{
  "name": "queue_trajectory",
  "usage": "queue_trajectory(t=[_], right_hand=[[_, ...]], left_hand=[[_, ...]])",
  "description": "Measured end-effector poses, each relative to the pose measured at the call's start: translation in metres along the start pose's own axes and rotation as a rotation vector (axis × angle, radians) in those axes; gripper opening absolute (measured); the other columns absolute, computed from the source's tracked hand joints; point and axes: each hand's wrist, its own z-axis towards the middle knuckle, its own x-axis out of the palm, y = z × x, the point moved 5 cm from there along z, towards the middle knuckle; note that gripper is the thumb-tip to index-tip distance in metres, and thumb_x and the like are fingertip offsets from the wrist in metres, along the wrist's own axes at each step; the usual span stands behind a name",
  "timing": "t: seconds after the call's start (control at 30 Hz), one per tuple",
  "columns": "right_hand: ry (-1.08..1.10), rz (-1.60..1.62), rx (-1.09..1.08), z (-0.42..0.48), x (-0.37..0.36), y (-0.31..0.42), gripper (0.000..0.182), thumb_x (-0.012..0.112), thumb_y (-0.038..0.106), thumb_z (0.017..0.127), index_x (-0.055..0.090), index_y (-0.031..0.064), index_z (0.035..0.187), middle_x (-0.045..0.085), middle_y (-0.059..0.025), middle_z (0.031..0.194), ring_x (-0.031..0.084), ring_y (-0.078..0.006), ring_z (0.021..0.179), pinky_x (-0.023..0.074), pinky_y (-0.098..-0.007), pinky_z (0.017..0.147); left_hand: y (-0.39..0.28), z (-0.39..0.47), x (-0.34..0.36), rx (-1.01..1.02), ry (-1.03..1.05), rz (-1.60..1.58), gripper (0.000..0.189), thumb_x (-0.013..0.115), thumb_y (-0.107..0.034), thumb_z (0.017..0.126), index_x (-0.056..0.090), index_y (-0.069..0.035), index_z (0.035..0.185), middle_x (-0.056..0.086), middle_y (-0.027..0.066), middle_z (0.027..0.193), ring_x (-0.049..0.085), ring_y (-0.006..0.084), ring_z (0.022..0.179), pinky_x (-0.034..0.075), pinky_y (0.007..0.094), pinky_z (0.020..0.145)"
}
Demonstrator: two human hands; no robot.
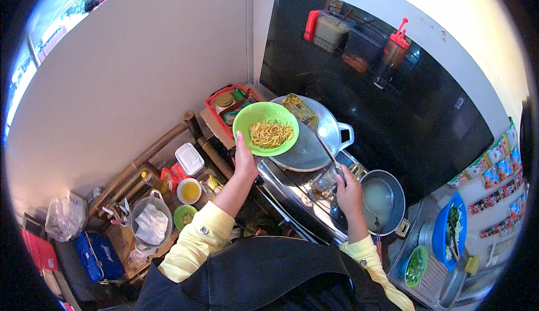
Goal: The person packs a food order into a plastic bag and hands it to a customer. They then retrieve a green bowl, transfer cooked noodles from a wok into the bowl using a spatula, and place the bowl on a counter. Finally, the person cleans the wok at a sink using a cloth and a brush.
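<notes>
My left hand (245,158) holds a light green bowl (241,122) of fried noodles (271,134) by its lower left rim, over the left side of a large metal wok (330,117). My right hand (349,191) is closed around the handle of a metal spatula (323,142), whose far end lies among noodles and greens (300,109) at the wok's upper left. The wok stands on a gas stove (280,181). Right of my right hand is a pot of cloudy liquid (381,197) with a ladle in it.
A red basket (212,108) with jars and packets stands behind the bowl. On the left wooden table are a pot with white paper (151,226), a bowl of yellow liquid (189,191) and an oil bottle (154,181). A blue basin of greens (438,231) stands at right.
</notes>
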Motion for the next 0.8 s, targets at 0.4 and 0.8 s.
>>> queue_trajectory(t=[0.4,0.8], right_hand=[[-0.072,-0.171,-0.073,-0.005,0.005,0.006,0.034,0.053,0.012,0.084,0.051,0.0064,0.118,0.056,-0.0174,0.091,0.056,-0.036,0.079,0.0458,-0.0422,0.067],[0.118,-0.448,-0.012,0.0,0.026,0.017,0.038,0.052,0.01,0.081,0.048,0.0093,0.118,0.056,-0.0176,0.091,0.06,-0.0352,0.072,0.0489,-0.0437,0.058]], left_hand=[[0.009,0.018,0.005,0.026,-0.002,0.044,0.054,0.028,-0.055,0.092,0.035,-0.019,0.131,0.051,0.0038,0.123,0.053,0.0199,0.108,0.045,0.0444,0.085],[0.021,0.04,-0.008,0.088,-0.032,0.058,0.049,0.03,-0.046,0.095,0.026,-0.017,0.134,0.045,0.0084,0.127,0.053,0.0207,0.108,0.049,0.0375,0.079]])
